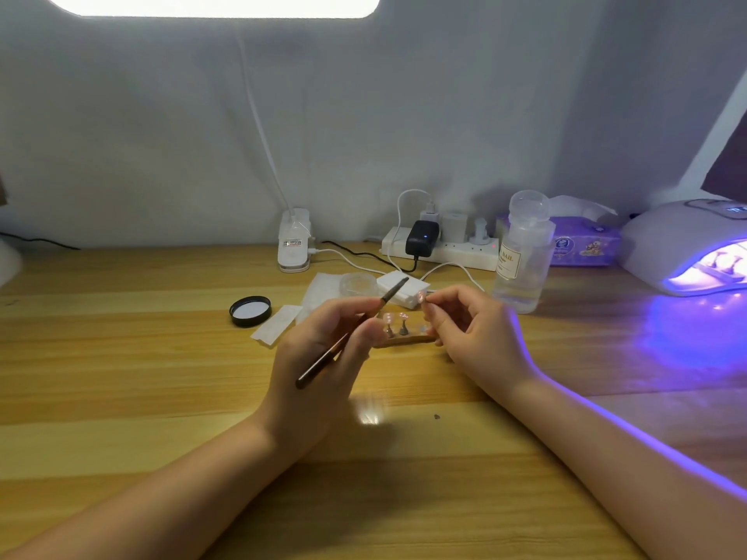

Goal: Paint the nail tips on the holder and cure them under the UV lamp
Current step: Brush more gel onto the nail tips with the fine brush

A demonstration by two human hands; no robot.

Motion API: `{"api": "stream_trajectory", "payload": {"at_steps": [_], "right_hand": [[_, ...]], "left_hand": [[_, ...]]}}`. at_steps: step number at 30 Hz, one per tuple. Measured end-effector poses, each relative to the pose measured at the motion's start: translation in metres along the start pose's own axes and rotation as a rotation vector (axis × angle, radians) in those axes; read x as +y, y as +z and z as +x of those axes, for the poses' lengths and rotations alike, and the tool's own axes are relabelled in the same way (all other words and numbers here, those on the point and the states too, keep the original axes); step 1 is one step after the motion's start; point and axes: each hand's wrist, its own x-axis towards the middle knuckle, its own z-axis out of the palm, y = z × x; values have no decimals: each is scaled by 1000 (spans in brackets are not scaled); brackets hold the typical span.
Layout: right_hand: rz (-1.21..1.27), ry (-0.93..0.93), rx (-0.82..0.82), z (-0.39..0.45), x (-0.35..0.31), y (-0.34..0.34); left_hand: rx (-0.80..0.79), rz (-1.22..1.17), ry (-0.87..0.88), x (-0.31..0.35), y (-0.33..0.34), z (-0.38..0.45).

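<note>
Pinching a nail tip (421,295) in the right hand (473,337) at frame centre, above the holder (404,339); gripping the brush (351,337) in the left hand (323,357), long axis slanting up-right, bristles lying just left of the tip; aiming nearly there.

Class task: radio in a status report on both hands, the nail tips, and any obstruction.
Left hand grips brush. Right hand pinches one nail tip. Two tips on holder; UV lamp lit. Nothing in the way.
</note>
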Motion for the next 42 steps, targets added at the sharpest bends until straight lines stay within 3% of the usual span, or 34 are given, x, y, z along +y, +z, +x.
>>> {"api": "stream_trajectory", "payload": {"at_steps": [9, 36, 42], "right_hand": [[9, -32, 0, 1, 0, 0], [-26, -63, -4, 2, -2, -1], [-36, -55, -2, 2, -2, 0]], "left_hand": [[-127, 99, 27, 5, -1, 2], [-55, 28, -54, 1, -3, -3], [-29, 70, 30, 0, 0, -1]]}}
